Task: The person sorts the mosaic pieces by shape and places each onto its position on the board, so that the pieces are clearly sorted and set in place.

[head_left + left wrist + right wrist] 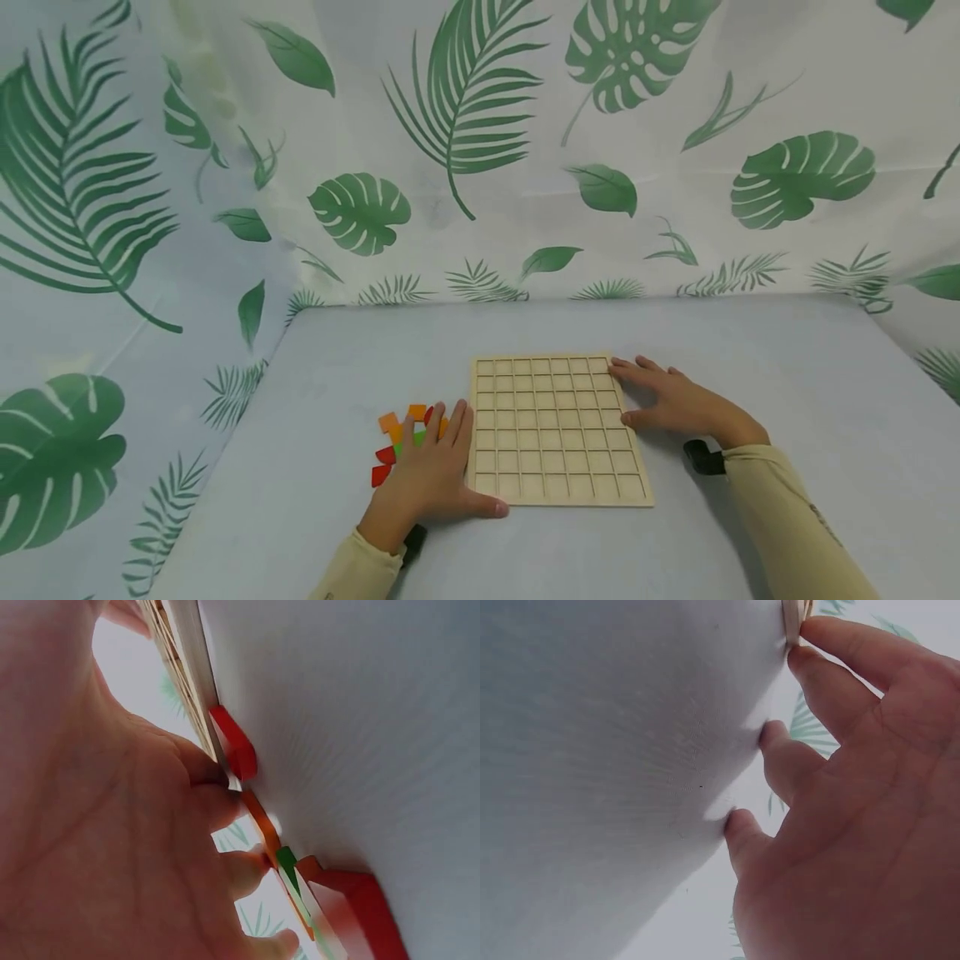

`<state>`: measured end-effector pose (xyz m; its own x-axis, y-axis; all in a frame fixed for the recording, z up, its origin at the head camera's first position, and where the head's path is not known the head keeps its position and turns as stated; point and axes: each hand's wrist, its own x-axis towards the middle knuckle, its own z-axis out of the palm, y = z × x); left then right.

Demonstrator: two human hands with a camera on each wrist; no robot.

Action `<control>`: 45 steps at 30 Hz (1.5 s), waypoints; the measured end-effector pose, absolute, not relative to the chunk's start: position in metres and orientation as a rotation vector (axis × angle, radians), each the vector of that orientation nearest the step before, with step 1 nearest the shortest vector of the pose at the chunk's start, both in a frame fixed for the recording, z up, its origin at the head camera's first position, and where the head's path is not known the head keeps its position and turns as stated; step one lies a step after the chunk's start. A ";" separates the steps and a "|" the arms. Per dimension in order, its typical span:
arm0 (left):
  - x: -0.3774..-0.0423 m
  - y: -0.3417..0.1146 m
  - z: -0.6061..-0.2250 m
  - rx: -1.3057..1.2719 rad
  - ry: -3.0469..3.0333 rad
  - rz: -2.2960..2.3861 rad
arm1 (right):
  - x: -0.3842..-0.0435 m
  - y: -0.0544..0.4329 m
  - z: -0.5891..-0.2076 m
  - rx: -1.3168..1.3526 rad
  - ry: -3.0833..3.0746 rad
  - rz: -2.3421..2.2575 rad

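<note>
A square wooden grid board lies flat on the table, its many shallow cells bare. My left hand spreads over its left edge, with the thumb across the near left corner and the index finger along the side. Under and beside that hand are small flat tiles in red, orange and green, partly hidden by the fingers. The left wrist view shows a red piece close to the board's edge. At the board's right edge my right hand touches with thumb and fingertips, its fingers extended.
The pale table reaches back to a white curtain printed with green leaves, which also hangs at both sides. Dark wrist straps sit at the cuffs of the light sleeves.
</note>
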<state>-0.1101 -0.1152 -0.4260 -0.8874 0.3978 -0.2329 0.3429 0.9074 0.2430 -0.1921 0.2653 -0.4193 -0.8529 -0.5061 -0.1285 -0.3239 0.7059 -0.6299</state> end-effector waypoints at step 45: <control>-0.187 -0.204 -0.420 0.304 2.787 0.602 | -0.190 0.269 -0.429 -0.726 2.601 -0.966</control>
